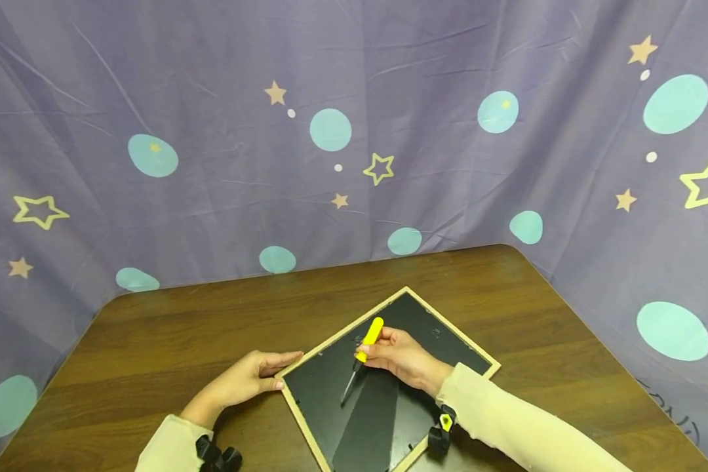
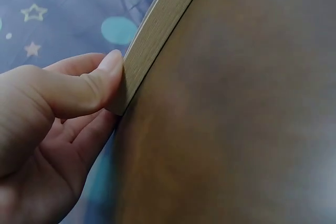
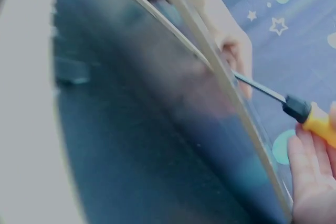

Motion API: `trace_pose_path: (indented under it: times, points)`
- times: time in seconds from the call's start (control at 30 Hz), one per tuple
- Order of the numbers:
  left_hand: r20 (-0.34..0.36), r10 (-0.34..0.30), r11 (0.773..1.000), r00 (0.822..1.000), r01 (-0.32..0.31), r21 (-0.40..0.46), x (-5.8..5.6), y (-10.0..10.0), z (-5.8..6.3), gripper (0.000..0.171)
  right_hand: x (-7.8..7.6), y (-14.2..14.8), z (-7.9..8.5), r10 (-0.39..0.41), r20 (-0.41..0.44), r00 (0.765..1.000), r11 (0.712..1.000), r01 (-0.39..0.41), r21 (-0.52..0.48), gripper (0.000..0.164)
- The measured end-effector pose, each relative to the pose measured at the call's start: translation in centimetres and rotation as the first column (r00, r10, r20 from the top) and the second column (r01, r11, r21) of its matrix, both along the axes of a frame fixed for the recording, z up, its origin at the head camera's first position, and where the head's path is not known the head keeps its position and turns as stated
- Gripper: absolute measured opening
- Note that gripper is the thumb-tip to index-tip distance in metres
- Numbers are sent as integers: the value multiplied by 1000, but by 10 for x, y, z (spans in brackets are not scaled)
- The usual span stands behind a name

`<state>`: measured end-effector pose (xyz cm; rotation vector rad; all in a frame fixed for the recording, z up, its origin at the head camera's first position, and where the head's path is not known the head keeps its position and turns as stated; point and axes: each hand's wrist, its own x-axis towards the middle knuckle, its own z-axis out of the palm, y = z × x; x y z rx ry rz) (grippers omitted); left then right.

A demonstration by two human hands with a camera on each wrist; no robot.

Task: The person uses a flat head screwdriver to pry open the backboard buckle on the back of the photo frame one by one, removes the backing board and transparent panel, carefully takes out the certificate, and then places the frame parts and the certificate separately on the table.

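Observation:
A picture frame with a light wooden border and black back panel lies turned cornerwise on the table. At its left corner my left hand holds the border between thumb and fingers; the left wrist view shows the thumb pressed against the wooden side. Over the panel, my right hand grips a screwdriver by its yellow handle. The shaft slants down left, its tip close to the black panel; I cannot tell whether they touch. In the right wrist view the screwdriver's black collar shows beyond the frame's edge.
The brown wooden table extends around the frame. Behind it hangs a purple curtain printed with stars and blue spots. A darker strip runs down the middle of the black panel, and a small black tab sits near its lower edge.

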<state>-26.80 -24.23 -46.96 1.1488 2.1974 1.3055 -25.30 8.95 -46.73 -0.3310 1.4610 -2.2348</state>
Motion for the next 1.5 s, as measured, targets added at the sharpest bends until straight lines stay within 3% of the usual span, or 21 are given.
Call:
trace_pose_path:
  times: [0.23, 0.4, 0.5, 0.7, 0.87, 1.0, 1.2, 1.4, 1.5]
  points:
    - [-20, 140, 990, 990, -140, 3, -33, 6, -2, 48, 14, -10, 0, -201, 17, 979, 979, 201, -19, 24]
    - [37, 252, 967, 967, -253, 36, -39, 13, -4, 46, 18, -15, 1, -280, 16, 960, 959, 281, -37, 33]
    - [74, 318, 944, 945, -322, 65, -34, 19, -5, 47, 16, -15, 3, -274, 4, 962, 961, 275, -17, 30]
    - [166, 418, 892, 893, -438, 108, -7, 25, -3, 57, 13, -17, 17, -245, -44, 968, 969, 246, 18, 25]
    - [267, 435, 874, 860, -475, 105, 18, 26, 1, 74, 5, -24, 32, -244, -88, 966, 969, 245, 5, 23]
    - [335, 410, 877, 849, -467, 112, 31, 31, -1, 85, -3, -31, 36, -228, -77, 971, 973, 230, 20, 25]
    - [339, 389, 885, 856, -450, 121, 30, 40, -3, 90, -14, -41, 33, -241, -48, 969, 969, 243, 37, 24]
    - [273, 313, 923, 910, -359, 140, 15, 38, -9, 93, -21, -47, 26, -234, -48, 971, 969, 237, 65, 21]
    - [258, 280, 936, 925, -323, 140, 9, 37, -9, 91, -23, -49, 21, -226, -62, 972, 971, 230, 70, 20]
